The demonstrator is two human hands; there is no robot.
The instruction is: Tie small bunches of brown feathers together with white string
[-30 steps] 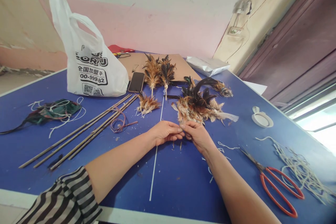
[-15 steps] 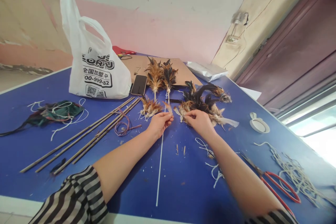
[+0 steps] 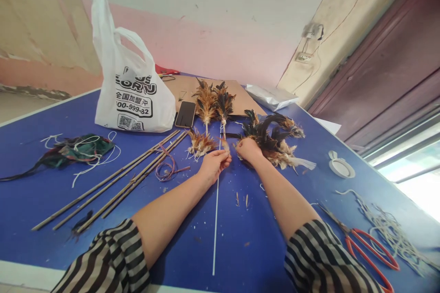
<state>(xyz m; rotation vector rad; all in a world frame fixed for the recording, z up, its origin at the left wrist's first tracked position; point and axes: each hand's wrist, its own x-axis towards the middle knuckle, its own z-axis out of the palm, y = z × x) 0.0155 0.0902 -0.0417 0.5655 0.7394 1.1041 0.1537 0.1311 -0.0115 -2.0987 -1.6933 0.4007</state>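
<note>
Sticks (image 3: 130, 183) left of feather pile (image 3: 275, 144), scissors (image 3: 335, 222) nearer right.

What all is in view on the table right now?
blue table: one, blue, white centre line, under everything
white plastic bag: one, black print, far left
black smartphone: one, right of the bag
brown cardboard sheet: one, far middle
thin bamboo sticks: several, tan, left of centre
green cloth: one, tangled with white string, left
tied feather bundles: three, brown and black, near the smartphone
loose brown-and-black feather pile: one, far, right of centre
white tape roll: one, right
red-handled scissors: one, near right
off-white string tangle: one, right edge
left hand: one, centre, pinching a small brown feather
right hand: one, on the feather pile
</note>
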